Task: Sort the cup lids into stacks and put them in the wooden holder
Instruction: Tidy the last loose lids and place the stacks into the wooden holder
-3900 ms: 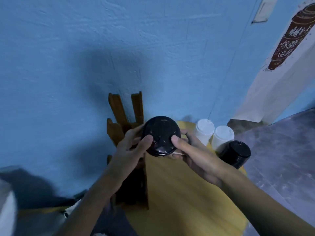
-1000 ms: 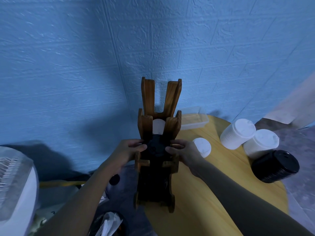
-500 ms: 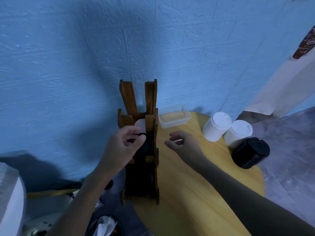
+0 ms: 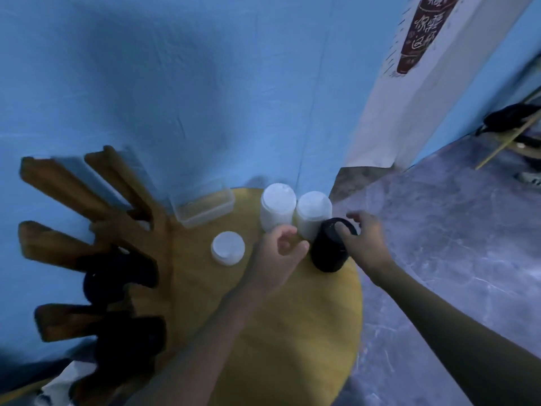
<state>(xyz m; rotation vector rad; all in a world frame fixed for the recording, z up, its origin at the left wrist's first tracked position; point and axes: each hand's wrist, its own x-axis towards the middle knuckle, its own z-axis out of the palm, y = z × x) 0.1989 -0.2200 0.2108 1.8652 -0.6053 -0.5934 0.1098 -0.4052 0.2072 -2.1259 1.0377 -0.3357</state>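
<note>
A tall black lid stack (image 4: 328,253) stands near the right edge of the round yellow table (image 4: 292,332). My right hand (image 4: 364,243) is over its top, thumb on the top lid and fingers curled past the far rim. My left hand (image 4: 278,254) hovers just left of it, fingers loosely curled and holding nothing. Two white lid stacks (image 4: 278,206) (image 4: 313,213) stand behind the hands. A short white lid stack (image 4: 227,248) sits further left. The wooden holder (image 4: 87,206) lies at the table's left, with black lids (image 4: 117,276) in its slots.
A clear plastic box (image 4: 205,210) sits at the back of the table against the blue wall. The grey floor (image 4: 453,259) drops away right of the table edge. A white paper banner (image 4: 409,83) hangs at the right.
Both hands have left the wooden holder and moved right to the black lid stack. The view has swung right, so the holder now lies at the left.
</note>
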